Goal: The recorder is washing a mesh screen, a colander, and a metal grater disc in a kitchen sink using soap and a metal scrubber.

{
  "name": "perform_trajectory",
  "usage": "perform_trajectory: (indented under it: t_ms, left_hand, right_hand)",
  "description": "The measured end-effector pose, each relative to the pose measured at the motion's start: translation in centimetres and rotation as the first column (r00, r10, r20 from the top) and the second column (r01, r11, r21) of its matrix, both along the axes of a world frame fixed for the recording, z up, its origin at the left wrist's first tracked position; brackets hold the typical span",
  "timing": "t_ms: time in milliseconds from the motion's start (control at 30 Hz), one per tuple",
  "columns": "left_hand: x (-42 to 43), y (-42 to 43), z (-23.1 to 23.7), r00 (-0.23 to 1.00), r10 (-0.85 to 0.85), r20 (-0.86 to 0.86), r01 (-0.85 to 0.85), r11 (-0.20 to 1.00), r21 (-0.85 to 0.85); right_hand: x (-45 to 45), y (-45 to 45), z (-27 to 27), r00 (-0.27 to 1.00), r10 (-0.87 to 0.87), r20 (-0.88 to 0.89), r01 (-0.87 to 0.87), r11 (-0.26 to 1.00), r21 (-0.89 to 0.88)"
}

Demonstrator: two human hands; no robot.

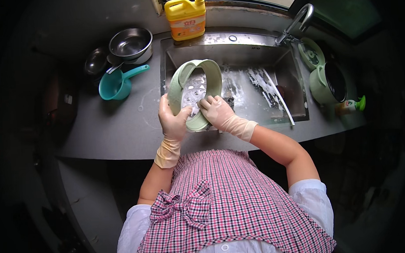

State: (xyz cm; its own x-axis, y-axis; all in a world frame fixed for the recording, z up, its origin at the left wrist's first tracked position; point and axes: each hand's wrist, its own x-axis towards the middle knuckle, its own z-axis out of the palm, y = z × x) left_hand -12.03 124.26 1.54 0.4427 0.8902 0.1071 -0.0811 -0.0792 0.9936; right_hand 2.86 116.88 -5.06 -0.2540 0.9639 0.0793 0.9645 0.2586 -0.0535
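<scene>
Above the near edge of the stainless steel sink point(267, 54), both of my hands hold a light green ring-shaped plastic part point(214, 72), perhaps a steamer section, tilted on its side. My left hand point(174, 122), in a pale rubber glove, grips its left wall with the thumb towards the inside. On the lower right of the ring rests my gloved right hand point(218, 114), its fingers curled over the wall into the opening. Whether a cloth or pad is under those fingers is hidden. A shiny surface with round dots shows through the opening; whether it belongs to the ring is unclear.
White foam and a thin white strip point(278, 97) lie in the sink. Left stand a teal dipper point(115, 86) and steel bowls point(131, 43). Behind is a yellow detergent jug point(187, 20); right are a faucet point(286, 36), green pot point(321, 85), green lid-like piece point(310, 54) and pump bottle point(350, 105).
</scene>
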Motion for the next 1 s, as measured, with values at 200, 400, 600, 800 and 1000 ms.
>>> perform_trajectory:
  t_ms: [200, 400, 600, 800, 1000]
  left_hand:
    - [-1.6, 1.5, 1.0, 0.999, 0.032, -0.025, -0.034, 0.995, -0.099]
    - [-2.1, 1.8, 2.6, 0.993, 0.079, 0.086, -0.058, 0.972, -0.226]
    - [-2.4, 1.8, 1.2, 0.996, 0.086, 0.032, -0.085, 0.996, -0.035]
    - [-2.0, 0.6, 1.5, 0.986, 0.136, 0.099, -0.141, 0.989, 0.04]
    - [-2.2, 0.2, 2.5, 0.996, 0.095, -0.001, -0.094, 0.989, 0.116]
  right_hand:
    - [-0.2, -1.2, 2.7, 0.983, -0.073, -0.168, 0.072, 0.997, -0.01]
    - [1.0, -0.9, 4.9, 0.984, 0.031, -0.175, -0.022, 0.998, 0.055]
    - [-1.2, -0.8, 3.3, 0.993, -0.039, -0.113, 0.062, 0.976, 0.208]
    - [-4.3, -1.3, 3.7, 0.854, 0.063, -0.516, 0.044, 0.98, 0.192]
    - [-0.9, -0.8, 2.7, 0.972, 0.018, -0.236, 0.031, 0.979, 0.201]
